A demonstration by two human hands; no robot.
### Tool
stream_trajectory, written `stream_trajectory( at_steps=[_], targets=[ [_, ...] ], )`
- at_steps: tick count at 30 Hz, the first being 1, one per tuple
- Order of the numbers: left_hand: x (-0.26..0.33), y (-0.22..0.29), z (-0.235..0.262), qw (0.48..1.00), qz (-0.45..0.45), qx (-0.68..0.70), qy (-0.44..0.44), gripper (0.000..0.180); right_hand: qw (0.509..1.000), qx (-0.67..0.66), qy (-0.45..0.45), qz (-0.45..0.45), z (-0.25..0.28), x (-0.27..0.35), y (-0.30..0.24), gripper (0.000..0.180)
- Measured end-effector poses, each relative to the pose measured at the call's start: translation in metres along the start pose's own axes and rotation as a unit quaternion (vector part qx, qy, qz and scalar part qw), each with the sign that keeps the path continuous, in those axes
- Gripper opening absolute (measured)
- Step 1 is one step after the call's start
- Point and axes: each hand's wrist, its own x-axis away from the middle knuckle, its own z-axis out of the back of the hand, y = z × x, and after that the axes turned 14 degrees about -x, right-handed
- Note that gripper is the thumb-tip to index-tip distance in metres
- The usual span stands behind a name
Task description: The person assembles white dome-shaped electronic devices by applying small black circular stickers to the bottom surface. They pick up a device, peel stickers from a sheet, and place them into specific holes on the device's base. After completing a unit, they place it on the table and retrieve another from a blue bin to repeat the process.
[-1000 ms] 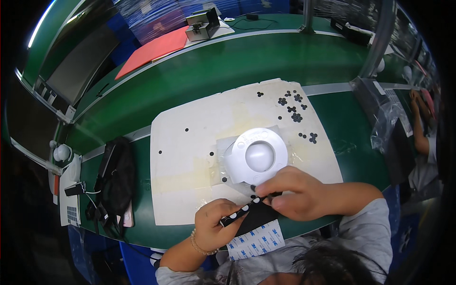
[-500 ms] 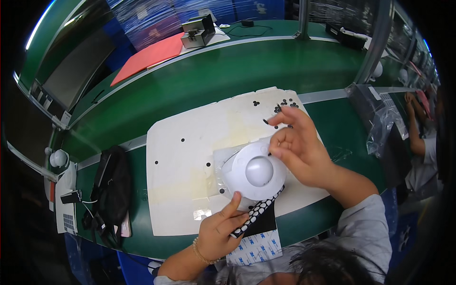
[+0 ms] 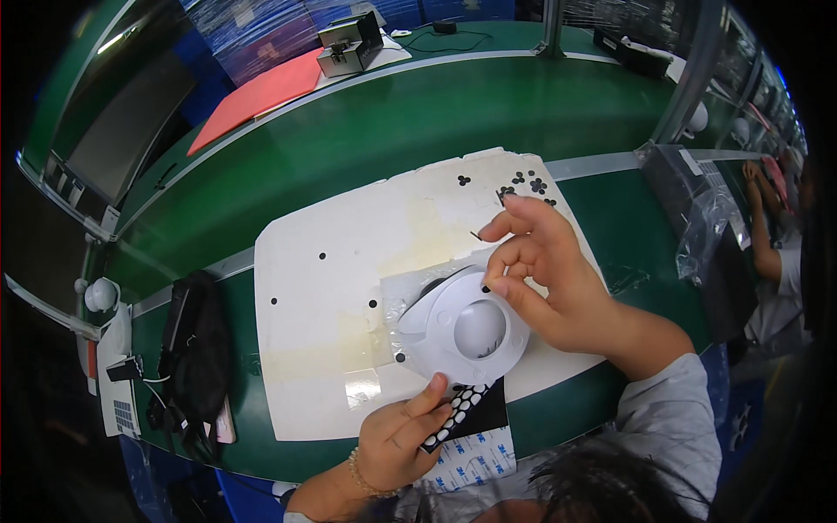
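My left hand (image 3: 397,440) grips the lower edge of a white plastic housing (image 3: 418,349) with a round flange and an opening in its middle. The same hand holds a black sheet with white dots (image 3: 462,417), pressed below the housing. At the flange's upper edge, my right hand (image 3: 549,279) pinches a small black round pad (image 3: 486,288) between thumb and finger. Two more thin dark pads, seen edge-on, cling to its raised fingertips. Whether the pinched pad touches the flange I cannot tell.
The housing is above a worn white board (image 3: 323,349) on a green bench. Loose black pads (image 3: 538,186) cluster at its far right, with others scattered left. A black bag (image 3: 202,349) lies left; a dark box (image 3: 676,187) with clear plastic (image 3: 708,227) stands right. Another person's arm (image 3: 760,227) shows far right.
The housing has tilted, so its flange opening now faces more toward me and its far side shows. My right hand's pinch has shifted to the flange's top edge. The whole view has shifted slightly.
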Motion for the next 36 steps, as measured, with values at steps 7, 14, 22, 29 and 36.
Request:
stream_trajectory(
  at_steps=[7,14,22,29,36],
  targets=[
    [-0.006,0.004,0.006,1.000,0.009,-0.009,-0.006,0.035,0.928,0.311,-0.059,0.194,-0.003,0.002,0.000,0.054],
    [-0.007,0.005,0.006,1.000,-0.001,-0.022,-0.009,0.037,0.974,0.197,-0.048,0.101,-0.012,-0.009,-0.010,0.053],
    [-0.005,0.004,0.001,1.000,0.002,-0.016,0.015,0.038,0.979,0.175,-0.097,0.049,-0.023,-0.014,-0.005,0.052],
    [-0.008,0.005,0.003,0.999,-0.005,-0.031,0.018,0.035,0.933,0.329,-0.101,0.108,-0.025,-0.007,-0.012,0.047],
    [-0.011,0.005,0.003,0.999,0.004,-0.038,0.008,0.033,0.923,0.363,-0.048,0.121,-0.012,0.017,-0.020,0.021]
  ],
)
